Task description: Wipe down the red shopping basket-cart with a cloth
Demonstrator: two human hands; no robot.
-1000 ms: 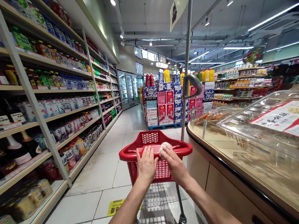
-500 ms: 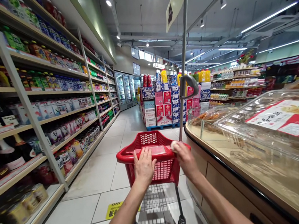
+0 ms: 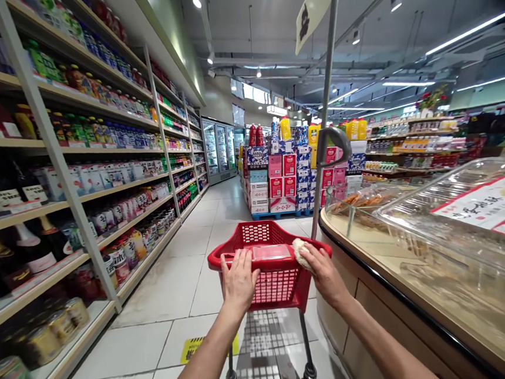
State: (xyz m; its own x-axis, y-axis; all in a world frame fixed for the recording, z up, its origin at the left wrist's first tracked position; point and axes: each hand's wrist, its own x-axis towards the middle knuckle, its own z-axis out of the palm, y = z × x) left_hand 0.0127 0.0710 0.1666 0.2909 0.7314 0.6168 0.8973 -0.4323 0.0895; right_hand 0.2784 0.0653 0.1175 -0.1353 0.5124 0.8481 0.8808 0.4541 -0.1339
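Note:
A red plastic shopping cart point(image 3: 279, 290) stands in front of me, its handle facing me. My left hand point(image 3: 239, 276) lies over the left half of the handle, with its fingers curved across the top and its thumb to the right. A crumpled whitish cloth point(image 3: 301, 253) is held in my right hand point(image 3: 324, 271) and pressed to the handle's right part. Between the two hands sits a flat reddish panel point(image 3: 272, 251) on the handle. The undersides of my fingers are hidden. A grey pole point(image 3: 326, 71) with a sign rises behind the cart's right side.
Drink shelves point(image 3: 114, 184) line the left side. A counter point(image 3: 350, 251) with clear plastic food boxes point(image 3: 466, 206) curves close along the right. Stacked cartons point(image 3: 282, 181) stand ahead on a blue pallet. A yellow floor sticker point(image 3: 191, 349) lies left of the cart's wheels.
The view has shifted a little left, so the scene sits further right. Both hands have slid slightly left along the handle, and more of the cloth shows beside my right fingers.

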